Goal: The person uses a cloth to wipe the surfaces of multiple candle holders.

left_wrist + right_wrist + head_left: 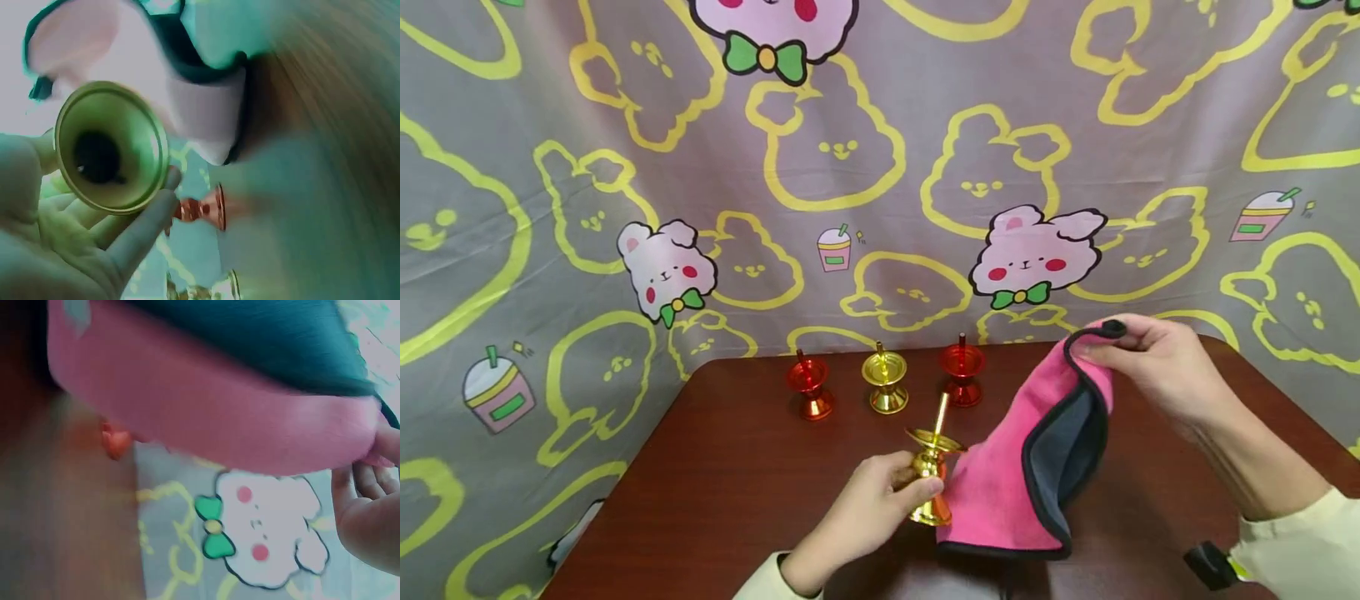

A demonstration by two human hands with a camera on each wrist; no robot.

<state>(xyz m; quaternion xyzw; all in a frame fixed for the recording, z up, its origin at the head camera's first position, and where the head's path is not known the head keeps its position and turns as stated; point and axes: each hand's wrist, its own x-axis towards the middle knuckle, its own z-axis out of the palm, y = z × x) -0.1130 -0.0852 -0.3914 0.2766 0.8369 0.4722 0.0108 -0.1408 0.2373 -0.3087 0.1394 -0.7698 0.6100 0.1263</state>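
My left hand [868,504] holds a shiny gold candle holder [931,467] by its stem, upright, with its thin rod pointing up. In the left wrist view the hollow underside of its base [128,181] faces the camera, dark at the centre. My right hand [1176,371] pinches the top corner of a pink cloth [992,492] with black edging and a grey back. The cloth hangs down to the left, its lower part right behind the gold candle holder. In the right wrist view the cloth [237,425] stretches across from the fingertips, partly blurred.
Along the back of the dark brown table [700,500] stand a red candle holder [815,387], another gold one [887,383] and a second red one [962,371]. A curtain [917,208] printed with cartoon rabbits hangs behind the table and along its left.
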